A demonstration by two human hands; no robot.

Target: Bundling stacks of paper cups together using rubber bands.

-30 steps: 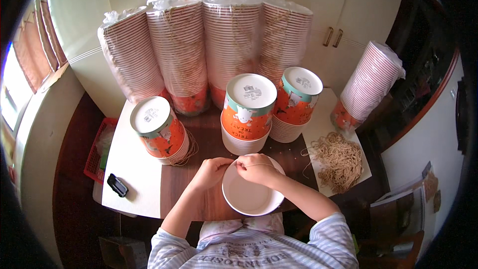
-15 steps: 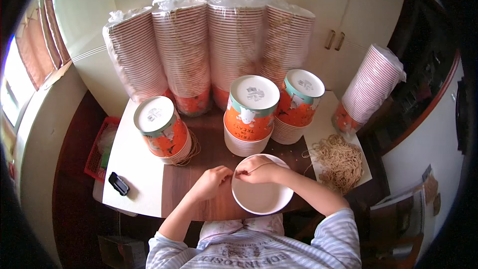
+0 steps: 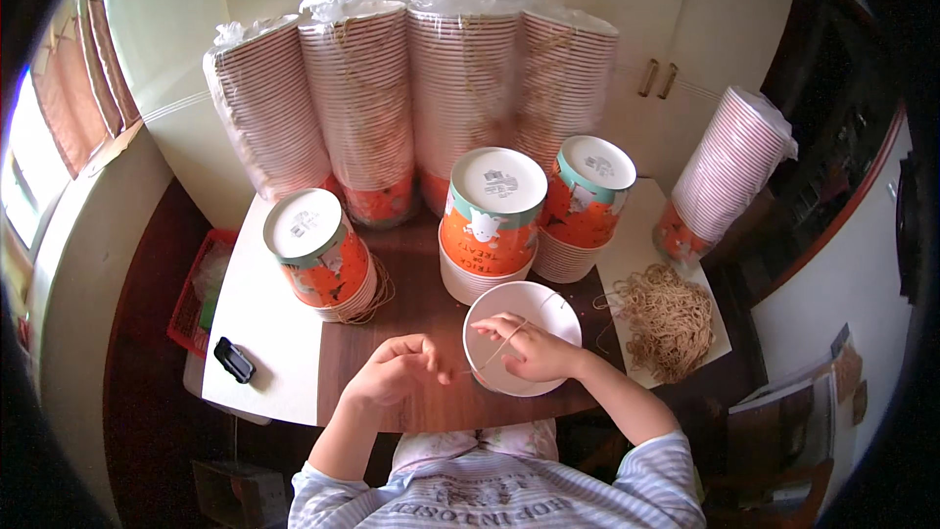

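Observation:
In front of me a white-lined paper bucket [image 3: 557,321] stands mouth up, tilted a little toward me. My right hand [image 3: 534,350] is over its mouth, fingers stretched and apart. Across those fingers runs a thin strand of tan twine [image 3: 508,337], from the bucket's far rim toward its left side. My left hand [image 3: 394,370] hovers left of the rim with its fingers loosely bent and apart; I see nothing held in it. A tangled heap of the same twine [image 3: 669,321] lies at the right.
Upside-down orange buckets stand in stacks at the left [image 3: 318,255], centre [image 3: 490,225] and right [image 3: 585,201]. Behind them rise tall plastic-wrapped bucket stacks [image 3: 357,108]; another wrapped stack [image 3: 729,171] leans at the right. A small black case [image 3: 233,360] lies on the table's left.
The bucket has shifted slightly away and right, its mouth tipping more toward me. My hands have moved apart, and the fingers of both have spread from their closed pose.

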